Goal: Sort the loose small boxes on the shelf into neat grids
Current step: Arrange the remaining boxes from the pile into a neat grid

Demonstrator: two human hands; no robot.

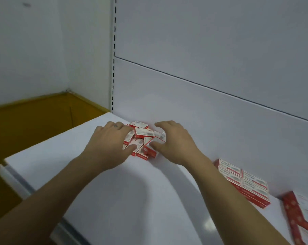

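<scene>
A jumbled pile of several small red-and-white boxes (143,133) lies on the white shelf (132,191), close to its back panel. My left hand (109,144) rests on the pile's left side, fingers spread over the boxes. My right hand (172,142) cups the pile's right side, thumb pressing one box at the front, fingers curved above the back ones. Neither hand has a box lifted. To the right, a neat grid of the same boxes (243,181) lies flat in two layers against the back panel.
At the far right edge lies a larger red-and-white pack (301,214), partly cut off. The shelf's front rail (17,181) runs at lower left; an orange-brown floor (25,121) shows beyond. A slotted upright (113,68) stands at the shelf's back left corner.
</scene>
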